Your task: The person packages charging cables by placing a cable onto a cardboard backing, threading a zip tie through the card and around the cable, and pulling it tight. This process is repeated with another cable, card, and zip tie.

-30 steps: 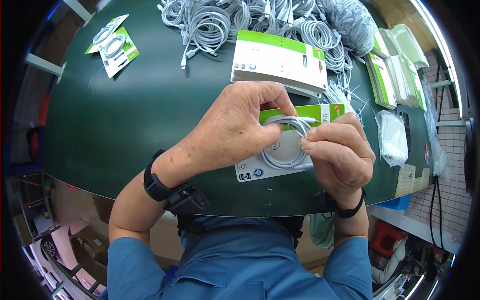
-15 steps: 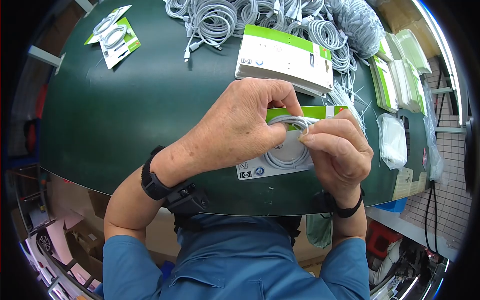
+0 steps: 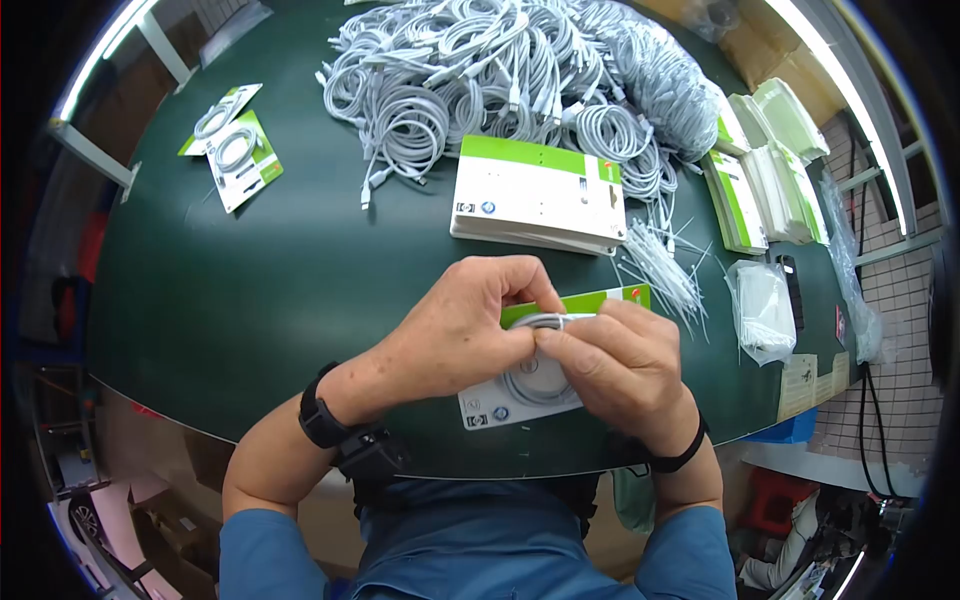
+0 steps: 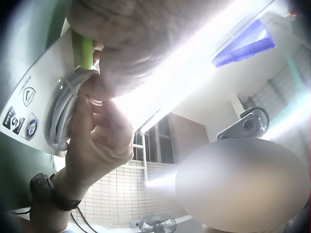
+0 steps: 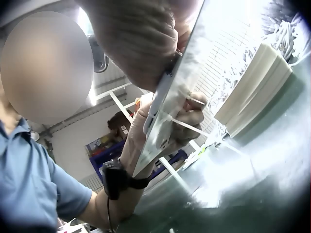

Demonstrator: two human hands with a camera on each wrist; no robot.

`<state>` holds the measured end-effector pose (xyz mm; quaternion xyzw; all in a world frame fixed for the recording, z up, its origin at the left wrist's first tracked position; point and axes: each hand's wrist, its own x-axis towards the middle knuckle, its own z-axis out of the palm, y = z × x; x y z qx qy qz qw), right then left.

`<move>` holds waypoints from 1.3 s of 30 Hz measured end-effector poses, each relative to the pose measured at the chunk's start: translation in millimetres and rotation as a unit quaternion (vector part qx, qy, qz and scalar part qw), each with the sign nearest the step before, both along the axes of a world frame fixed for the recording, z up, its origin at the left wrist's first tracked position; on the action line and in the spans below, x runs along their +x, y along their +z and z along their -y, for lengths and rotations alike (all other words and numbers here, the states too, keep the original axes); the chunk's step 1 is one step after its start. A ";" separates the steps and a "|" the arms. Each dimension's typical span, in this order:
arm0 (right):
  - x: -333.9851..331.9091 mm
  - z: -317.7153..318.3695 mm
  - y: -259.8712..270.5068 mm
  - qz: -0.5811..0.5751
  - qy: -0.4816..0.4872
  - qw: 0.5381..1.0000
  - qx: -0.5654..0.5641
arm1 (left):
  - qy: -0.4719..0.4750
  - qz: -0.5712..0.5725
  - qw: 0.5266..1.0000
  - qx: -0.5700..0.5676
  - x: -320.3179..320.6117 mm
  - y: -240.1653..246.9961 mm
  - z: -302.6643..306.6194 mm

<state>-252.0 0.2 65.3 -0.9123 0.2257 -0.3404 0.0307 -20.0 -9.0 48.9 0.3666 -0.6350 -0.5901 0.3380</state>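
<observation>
Green table [image 3: 290, 270]: spans the scene. Heap of grey-white cables [image 3: 475, 70] at far centre. Several stacks of green-and-white cards [image 3: 775, 190] at far right; one thick card stack [image 3: 540, 195] lies mid-table, just nearer than the heap. Pair of carded cables [image 3: 245, 170], far left, overlapping, well apart from the rest.

Held card [image 3: 480, 408]: near side, right of centre, printed face up in the head view; right wrist view shows it tilted. Left hand [image 3: 455, 325] grips the card from its left and far side: thumb on the face against the coil, other fingers partly behind the card, so clamped on it. Right hand [image 3: 625, 365], at the card's right side: fingers curled, thumb and forefinger pinched together at the coil's far part, tips meeting the left thumb. Exact strand between them hidden.

Clear bag [image 3: 763, 315] with white contents, right. Loose white ties [image 3: 665, 275]: scattered just right of the mid-table stack. Coil of pale cable [image 3: 512, 388]: lies on the held card's face, partly covered by both hands. White strips [image 5: 189, 127] protrude from the card's back.
</observation>
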 end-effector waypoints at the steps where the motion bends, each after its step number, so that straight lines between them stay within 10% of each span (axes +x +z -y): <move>1: -0.6 -1.4 1.3 -0.009 -0.003 1.000 0.005 | -0.006 -0.014 1.000 0.009 -0.7 0.0 -0.2; 12: -3.1 -0.1 6.7 0.035 0.006 0.998 0.047 | 0.002 0.051 0.999 -0.004 5.2 5.4 2.2; 19: -49.8 15.0 11.9 0.407 -0.154 0.872 0.224 | -0.007 -0.093 0.994 0.051 15.4 21.0 6.2; 24: -37.4 26.2 -21.5 0.157 0.029 0.961 0.227 | -0.029 -0.143 0.989 0.020 16.6 15.7 5.7; 28: -30.8 -2.1 -64.7 0.311 0.135 0.696 0.633 | -0.019 -0.135 0.991 0.012 14.9 16.3 4.4; 35: -30.9 -0.3 -62.9 0.264 0.137 0.785 0.543 | -0.017 -0.136 0.991 0.007 11.4 20.5 1.4; 39: -36.6 -0.5 -72.9 0.296 0.147 0.695 0.638 | -0.026 -0.119 0.992 0.018 9.4 19.4 0.4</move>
